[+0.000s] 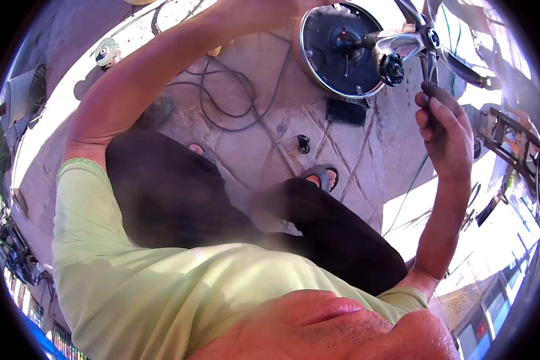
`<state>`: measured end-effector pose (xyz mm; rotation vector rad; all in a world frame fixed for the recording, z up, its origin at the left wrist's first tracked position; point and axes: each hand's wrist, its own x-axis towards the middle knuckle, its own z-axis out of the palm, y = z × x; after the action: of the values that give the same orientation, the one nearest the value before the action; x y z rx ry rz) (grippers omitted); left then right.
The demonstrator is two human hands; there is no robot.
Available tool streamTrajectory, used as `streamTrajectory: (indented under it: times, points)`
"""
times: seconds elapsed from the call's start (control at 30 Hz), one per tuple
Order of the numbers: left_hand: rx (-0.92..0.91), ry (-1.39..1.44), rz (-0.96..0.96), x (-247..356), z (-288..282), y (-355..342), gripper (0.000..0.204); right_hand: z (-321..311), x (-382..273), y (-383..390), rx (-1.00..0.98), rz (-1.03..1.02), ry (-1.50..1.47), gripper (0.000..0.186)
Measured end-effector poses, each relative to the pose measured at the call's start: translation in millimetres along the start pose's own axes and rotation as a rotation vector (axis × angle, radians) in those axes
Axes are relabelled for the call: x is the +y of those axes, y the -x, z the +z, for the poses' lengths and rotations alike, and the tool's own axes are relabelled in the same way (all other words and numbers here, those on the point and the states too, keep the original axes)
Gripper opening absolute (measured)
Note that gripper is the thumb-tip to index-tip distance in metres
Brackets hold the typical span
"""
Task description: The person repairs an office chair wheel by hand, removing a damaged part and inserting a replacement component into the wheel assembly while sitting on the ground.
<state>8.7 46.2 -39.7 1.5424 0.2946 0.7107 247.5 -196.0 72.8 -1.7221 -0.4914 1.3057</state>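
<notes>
A round stool seat (324, 54) with a black underside lies at top centre, joined by a post to a chrome five-legged base (402, 45). A black wheel-like piece (392, 69) sits on the nearer side of the base. My right hand (441, 120) has its curled, darkened fingertips closed on the end of the downward chrome leg (428, 67). My left hand (315, 3) reaches up to the seat's far rim at the top edge, mostly cut off, its fingers unclear. A loose black caster (303, 144) lies on the floor below the seat.
A dark flat rectangle (345, 111) lies below the seat. Cables (234, 126) loop across the concrete floor between my feet and the seat. A tool with a disc (105, 51) is at upper left. A metal frame (507, 135) stands at right, with more clutter (15, 252) at far left.
</notes>
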Motion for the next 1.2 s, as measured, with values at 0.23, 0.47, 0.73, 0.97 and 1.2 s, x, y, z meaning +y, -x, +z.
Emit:
streamTrajectory:
  times: [0.23, 0.47, 0.73, 0.97, 1.2]
  points:
    - [0.097, -0.132, -0.218, 44, -19, 23, 0.033, 26, -23, -22, -0.046, -0.089, 0.034, 0.031]
    - [0.017, -0.085, -0.263, 47, -15, 25, 0.028, 66, -29, -16, 0.018, -0.383, 0.405, 0.028]
    - [-0.023, -0.139, -0.250, 41, -17, 24, 0.028, 73, -21, -13, 0.026, -0.470, 0.625, 0.022]
    - [-0.028, -0.113, -0.201, 38, -17, 27, 0.030, 82, -20, -10, 0.036, -0.461, 0.694, 0.024]
    - [-0.038, -0.162, -0.218, 41, -15, 25, 0.032, 75, -19, -8, 0.057, -0.484, 0.737, 0.026]
